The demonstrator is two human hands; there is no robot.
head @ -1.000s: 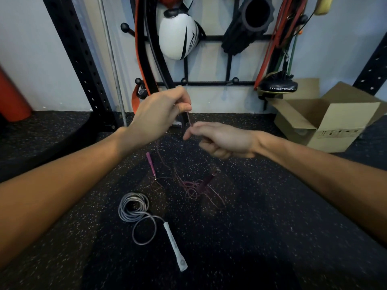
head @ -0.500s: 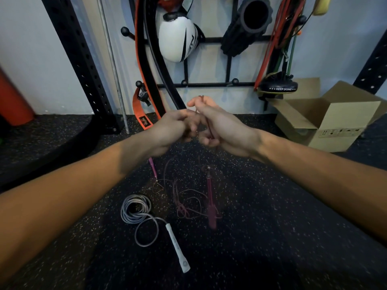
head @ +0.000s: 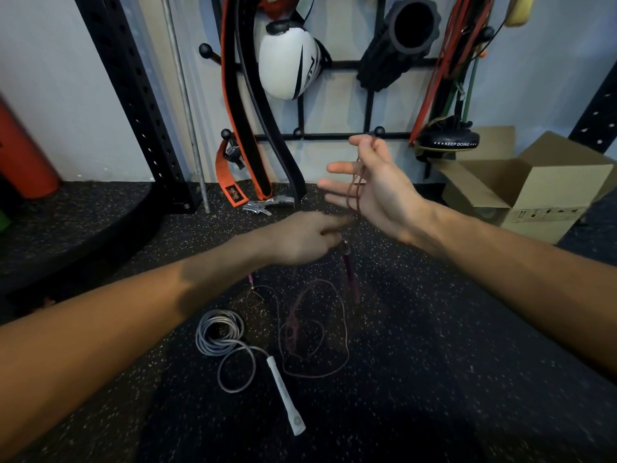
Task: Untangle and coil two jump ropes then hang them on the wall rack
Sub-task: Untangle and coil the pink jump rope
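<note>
- Presently the right hand [head: 377,188] is up before the wall rack [head: 334,137], its grip spread, with the maroon jump rope [head: 355,182] looped across the palm.
- The left hand [head: 300,240] is just below and blurred; I cannot tell its grip.
- The maroon handle [head: 350,272] dangles and the spare cord lies tangled on the floor [head: 434,362].
- The grey jump rope [head: 218,332] lies coiled beside it.

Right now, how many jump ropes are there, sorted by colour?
Grey jump rope, coiled on the floor: 1
Maroon jump rope, draped over the open right hand, with the rest tangled on the floor: 1
Total: 2
</note>
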